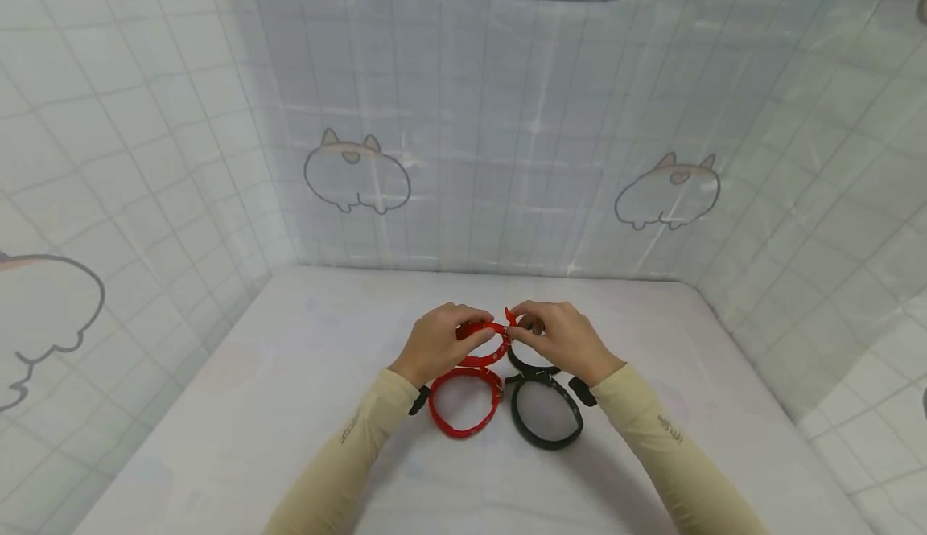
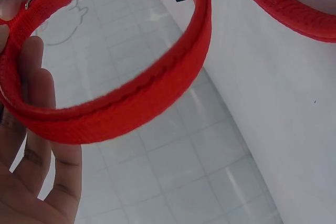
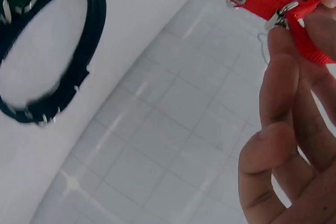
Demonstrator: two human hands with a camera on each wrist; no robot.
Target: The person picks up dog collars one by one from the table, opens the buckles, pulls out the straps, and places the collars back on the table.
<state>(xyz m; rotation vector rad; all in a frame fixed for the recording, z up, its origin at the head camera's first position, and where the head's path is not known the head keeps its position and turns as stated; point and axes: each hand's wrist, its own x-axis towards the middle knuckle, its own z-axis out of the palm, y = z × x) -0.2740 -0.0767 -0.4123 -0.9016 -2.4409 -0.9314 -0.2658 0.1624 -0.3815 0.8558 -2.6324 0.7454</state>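
In the head view, my left hand (image 1: 438, 343) and right hand (image 1: 570, 343) come together at a raised red collar (image 1: 484, 361). My left fingers grip its band; the left wrist view shows the collar (image 2: 142, 109) as a wide loop with metal eyelets. At the metal buckle (image 3: 278, 19), my right fingers pinch the collar's strap, one fingertip right against the metal. The strap's tip (image 1: 509, 314) pokes up between the hands. Nearer to me, a second red collar (image 1: 455, 432) lies in a loop on the table.
Two black collars lie to the right, a near one (image 1: 546, 443) and a far one (image 1: 533, 368) partly behind my right hand. The white table (image 1: 290, 406) is bordered by a sheet-covered back wall (image 1: 463, 197) and side walls.
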